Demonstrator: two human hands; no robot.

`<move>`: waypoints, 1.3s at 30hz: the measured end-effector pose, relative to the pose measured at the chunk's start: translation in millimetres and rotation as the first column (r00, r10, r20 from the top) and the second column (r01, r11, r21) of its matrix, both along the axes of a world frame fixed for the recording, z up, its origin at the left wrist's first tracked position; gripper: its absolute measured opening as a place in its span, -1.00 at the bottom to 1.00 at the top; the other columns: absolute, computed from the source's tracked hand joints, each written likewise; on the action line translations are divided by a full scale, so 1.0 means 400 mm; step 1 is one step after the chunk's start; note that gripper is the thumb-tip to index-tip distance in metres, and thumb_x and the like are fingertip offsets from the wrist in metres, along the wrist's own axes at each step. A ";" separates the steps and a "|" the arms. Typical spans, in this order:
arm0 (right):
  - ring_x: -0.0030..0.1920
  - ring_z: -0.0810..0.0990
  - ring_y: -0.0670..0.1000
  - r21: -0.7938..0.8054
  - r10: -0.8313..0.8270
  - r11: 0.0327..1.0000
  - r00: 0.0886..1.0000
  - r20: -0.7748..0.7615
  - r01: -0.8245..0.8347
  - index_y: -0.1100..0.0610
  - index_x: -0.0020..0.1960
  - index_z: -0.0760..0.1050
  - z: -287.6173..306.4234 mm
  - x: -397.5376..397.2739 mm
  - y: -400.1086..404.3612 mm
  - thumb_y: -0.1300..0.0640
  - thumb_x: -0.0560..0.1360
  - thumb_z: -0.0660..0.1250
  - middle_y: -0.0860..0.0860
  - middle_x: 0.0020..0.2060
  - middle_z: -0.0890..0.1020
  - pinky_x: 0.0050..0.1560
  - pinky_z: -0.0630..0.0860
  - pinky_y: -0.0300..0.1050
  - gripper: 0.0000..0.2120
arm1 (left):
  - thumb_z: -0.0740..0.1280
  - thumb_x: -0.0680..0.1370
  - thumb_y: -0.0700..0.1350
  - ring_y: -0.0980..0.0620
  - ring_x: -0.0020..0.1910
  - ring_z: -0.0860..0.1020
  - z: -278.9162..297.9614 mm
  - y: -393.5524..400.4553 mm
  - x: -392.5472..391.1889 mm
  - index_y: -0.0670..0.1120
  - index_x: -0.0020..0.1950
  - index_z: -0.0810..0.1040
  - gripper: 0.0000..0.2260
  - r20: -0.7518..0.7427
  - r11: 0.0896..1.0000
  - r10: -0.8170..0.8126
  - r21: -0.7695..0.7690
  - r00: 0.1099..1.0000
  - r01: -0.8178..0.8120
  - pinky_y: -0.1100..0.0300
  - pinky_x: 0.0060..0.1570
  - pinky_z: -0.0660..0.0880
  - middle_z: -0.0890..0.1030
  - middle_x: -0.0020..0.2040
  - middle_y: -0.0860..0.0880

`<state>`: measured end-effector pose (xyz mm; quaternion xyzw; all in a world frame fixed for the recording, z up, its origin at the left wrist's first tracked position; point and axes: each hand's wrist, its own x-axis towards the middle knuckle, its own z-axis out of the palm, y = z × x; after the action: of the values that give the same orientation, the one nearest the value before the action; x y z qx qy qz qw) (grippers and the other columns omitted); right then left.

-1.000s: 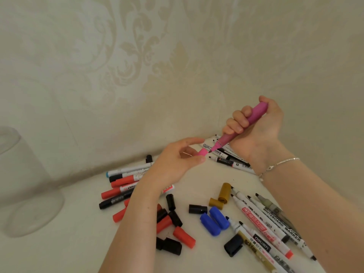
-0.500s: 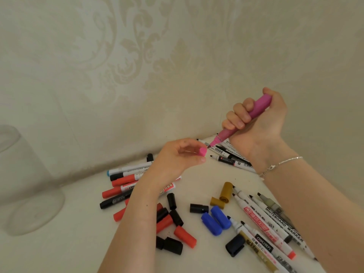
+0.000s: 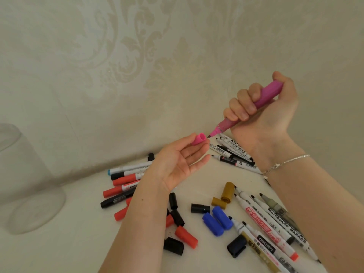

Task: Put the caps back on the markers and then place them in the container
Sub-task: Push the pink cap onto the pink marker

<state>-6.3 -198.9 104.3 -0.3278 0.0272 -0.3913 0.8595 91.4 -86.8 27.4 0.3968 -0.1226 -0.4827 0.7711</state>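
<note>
I hold the pink marker (image 3: 256, 107) up in the air in front of the wall, my right hand (image 3: 262, 115) wrapped around its barrel in a fist, tip pointing down and to the left. The tip is bare and sits just beside the open mouth of the pink cap (image 3: 199, 139), close but not yet inside it. My left hand (image 3: 177, 160) pinches that cap between thumb and fingertips, the other fingers loosely spread, the opening turned toward the tip.

So this marker is lined up but not capped. I judge the task to be near its start. The clear container (image 3: 27, 184) stands at the far left of the table (image 3: 82, 243), well apart from my hands, and I see nothing inside it.

Plenty is left below my hands. Loose caps lie scattered: two blue caps (image 3: 216, 220), gold caps (image 3: 224, 194), black caps (image 3: 175, 207) and a red cap (image 3: 186, 236). A row of uncapped markers (image 3: 271, 223) lies at the right under my right forearm, tips bare. Another small bunch of markers (image 3: 232, 154) lies against the wall behind my hands, also uncapped. To the left, partly hidden by my left forearm, lies a pile of red and black markers (image 3: 120, 186); some of these appear to have caps on, though I cannot tell for all.
</note>
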 end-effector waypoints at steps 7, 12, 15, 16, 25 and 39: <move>-0.55 0.04 0.02 -0.053 -0.032 0.998 0.999 -0.024 0.031 0.11 -0.44 0.15 0.000 0.006 0.005 -0.10 0.50 0.06 -0.01 -0.60 0.10 -0.47 0.11 -0.19 -0.57 | 0.38 0.37 -0.16 0.03 -0.31 0.67 0.004 -0.005 -0.010 -0.20 -0.25 0.70 -0.86 -0.036 0.997 -0.078 -0.009 0.996 0.077 0.13 -0.28 0.64 0.69 -0.21 -0.15; -0.55 0.04 0.02 -0.087 -0.034 0.996 0.998 -0.061 0.029 0.12 -0.44 0.15 -0.006 0.012 0.011 -0.10 0.50 0.07 -0.01 -0.60 0.10 -0.47 0.10 -0.19 -0.57 | 0.37 0.43 -0.16 0.02 -0.25 0.67 0.001 -0.006 -0.014 -0.24 -0.06 0.65 -0.82 -0.025 0.986 -0.165 -0.042 0.986 0.163 0.13 -0.23 0.64 0.68 -0.15 -0.15; -0.55 0.04 0.01 -0.089 0.000 0.996 0.997 -0.075 -0.007 0.12 -0.44 0.15 -0.004 0.018 0.012 -0.10 0.50 0.07 -0.01 -0.59 0.10 -0.46 0.09 -0.19 -0.57 | 0.33 0.47 -0.14 0.05 -0.33 0.62 0.001 -0.002 -0.015 -0.23 -0.06 0.62 -0.82 -0.041 0.968 -0.240 -0.085 0.970 0.236 0.20 -0.33 0.61 0.64 -0.24 -0.10; -0.55 0.04 0.01 -0.084 0.024 0.996 0.996 -0.085 -0.032 0.12 -0.44 0.16 -0.004 0.022 0.013 -0.10 0.50 0.07 -0.01 -0.60 0.10 -0.46 0.09 -0.19 -0.57 | 0.30 0.50 -0.12 0.08 -0.38 0.57 0.002 -0.002 -0.016 -0.23 -0.10 0.62 -0.81 -0.051 0.957 -0.274 -0.116 0.960 0.267 0.26 -0.39 0.57 0.60 -0.31 -0.07; -0.57 0.06 0.00 -0.158 0.112 0.975 0.963 -0.245 -0.153 0.13 -0.48 0.18 -0.030 0.070 0.042 -0.11 0.51 0.07 0.00 -0.63 0.13 -0.44 0.06 -0.16 -0.53 | 0.27 0.49 -0.02 0.20 -0.60 0.17 -0.016 -0.038 -0.040 -0.15 -0.36 0.55 -0.71 -0.163 0.970 -0.197 -0.174 0.967 0.168 0.42 -0.68 0.19 0.17 -0.56 0.09; -0.57 0.01 -0.01 -0.200 0.107 0.967 0.961 -0.257 -0.161 0.12 -0.48 0.15 -0.078 0.117 0.087 -0.09 0.48 0.12 -0.02 -0.64 0.10 -0.52 0.02 -0.19 -0.55 | 0.15 0.63 -0.13 0.19 -0.68 0.16 -0.024 -0.043 -0.052 -0.09 -0.32 0.38 -0.69 -0.244 0.986 0.126 -0.071 0.961 -0.148 0.44 -0.71 0.08 0.21 -0.52 0.09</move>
<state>40.6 -164.1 73.2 -0.4670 0.0669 -0.2894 0.8329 70.5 -104.0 17.9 0.3086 -0.0225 -0.4664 0.8287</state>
